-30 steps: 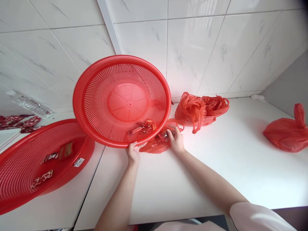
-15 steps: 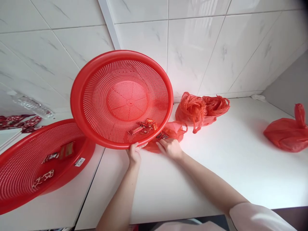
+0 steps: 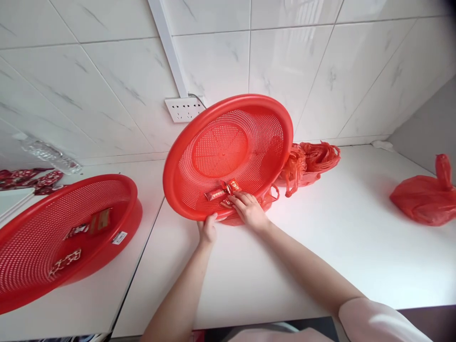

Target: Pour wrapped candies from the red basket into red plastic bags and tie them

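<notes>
My left hand (image 3: 207, 229) grips the near rim of a round red mesh basket (image 3: 228, 102), which is tilted up with its inside facing me. Several small red-wrapped packets (image 3: 215, 194) lie low inside it. My right hand (image 3: 249, 209) reaches over the near rim, its fingers bent onto the packets; whether it grips one is hidden. Behind and below the basket's near right edge, a red plastic bag (image 3: 268, 199) shows in part.
Another red basket (image 3: 123, 190) with a few packets stands at the left. Bunched red bags (image 3: 313, 159) sit near the wall, and a tied red bag (image 3: 423, 197) lies far right. A clear bottle (image 3: 53, 154) and a wall socket (image 3: 183, 109) are at the back.
The held basket has moved right and down and turned, uncovering the wall socket. My right hand has gone from the red bag to the packets inside the basket.
</notes>
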`<action>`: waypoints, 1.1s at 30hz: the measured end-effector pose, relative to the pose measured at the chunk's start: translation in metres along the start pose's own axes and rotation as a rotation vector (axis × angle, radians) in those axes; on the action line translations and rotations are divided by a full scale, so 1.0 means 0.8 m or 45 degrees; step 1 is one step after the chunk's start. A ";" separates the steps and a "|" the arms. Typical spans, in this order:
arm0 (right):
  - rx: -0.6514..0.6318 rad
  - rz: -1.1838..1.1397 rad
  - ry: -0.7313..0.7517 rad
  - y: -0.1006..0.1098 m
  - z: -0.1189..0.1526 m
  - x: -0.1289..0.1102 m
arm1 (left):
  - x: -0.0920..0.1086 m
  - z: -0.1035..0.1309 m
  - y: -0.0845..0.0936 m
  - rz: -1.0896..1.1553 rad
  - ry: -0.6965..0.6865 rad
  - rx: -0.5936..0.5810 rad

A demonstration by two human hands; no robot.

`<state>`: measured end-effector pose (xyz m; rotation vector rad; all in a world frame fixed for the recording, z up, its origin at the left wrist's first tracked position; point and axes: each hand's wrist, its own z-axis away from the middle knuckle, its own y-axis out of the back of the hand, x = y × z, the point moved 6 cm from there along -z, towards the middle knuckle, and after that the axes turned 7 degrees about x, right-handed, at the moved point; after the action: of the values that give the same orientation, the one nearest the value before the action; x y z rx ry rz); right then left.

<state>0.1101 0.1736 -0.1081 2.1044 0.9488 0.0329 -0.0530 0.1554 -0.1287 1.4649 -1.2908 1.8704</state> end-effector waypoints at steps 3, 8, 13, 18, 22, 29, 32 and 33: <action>0.081 -0.197 -0.045 0.006 0.002 0.007 | 0.001 -0.004 0.003 -0.011 -0.017 0.037; 0.339 -0.521 -0.360 0.022 0.007 0.024 | 0.005 -0.016 0.010 -0.024 -0.001 0.076; 0.395 -0.547 -0.540 0.016 0.011 0.037 | 0.024 -0.035 0.025 -0.097 -0.157 0.176; 0.309 -0.616 -0.539 0.005 0.012 0.041 | 0.040 -0.039 0.030 -0.073 -0.245 0.249; 0.285 -0.561 -0.487 0.004 0.014 0.040 | 0.045 -0.034 0.027 -0.045 -0.227 0.275; 0.409 -0.242 -0.295 0.028 0.010 0.023 | 0.033 -0.028 0.019 -0.005 -0.156 0.167; 0.351 -0.078 -0.100 0.033 -0.001 0.005 | 0.018 -0.015 0.009 0.021 -0.089 0.074; 0.313 -0.033 -0.069 0.033 -0.005 0.000 | 0.013 -0.010 0.006 0.034 -0.064 0.044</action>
<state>0.1252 0.1664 -0.0873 2.3037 0.9895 -0.1607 -0.0642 0.1576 -0.1212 1.5287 -1.3128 1.8932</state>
